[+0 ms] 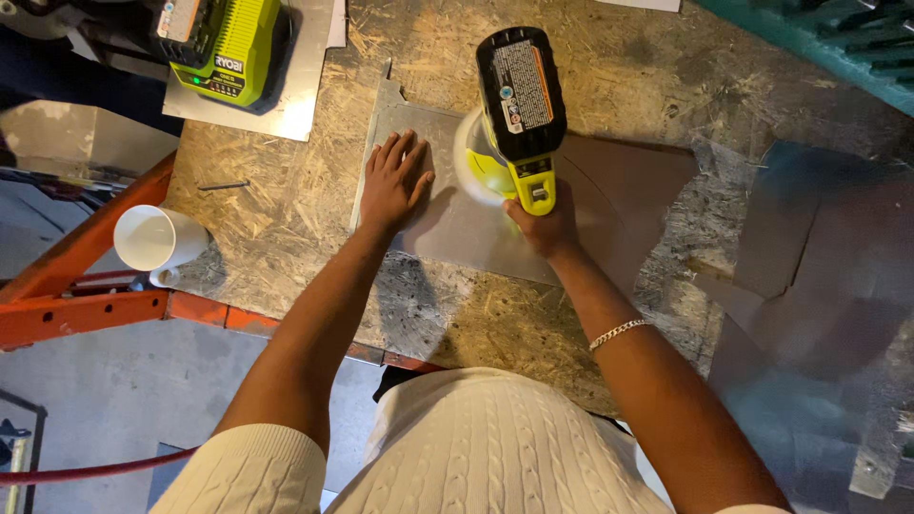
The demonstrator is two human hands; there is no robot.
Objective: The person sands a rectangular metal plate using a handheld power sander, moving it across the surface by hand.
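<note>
Hiding under the cordless tool (519, 105): right hand (545, 224) fingers, metal sheet (457, 228).

left hand (395, 181) — flat, fingers spread | right hand (545, 227) — grip closed, arm extended

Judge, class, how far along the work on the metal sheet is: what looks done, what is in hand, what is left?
Done: the metal sheet lies flat on the chipboard bench. In hand: the left hand presses the sheet down, and the right hand grips the yellow cordless tool, whose blurred round head sits on the sheet. Left: probably most of it; no worked patch stands out on the sheet.
</note>
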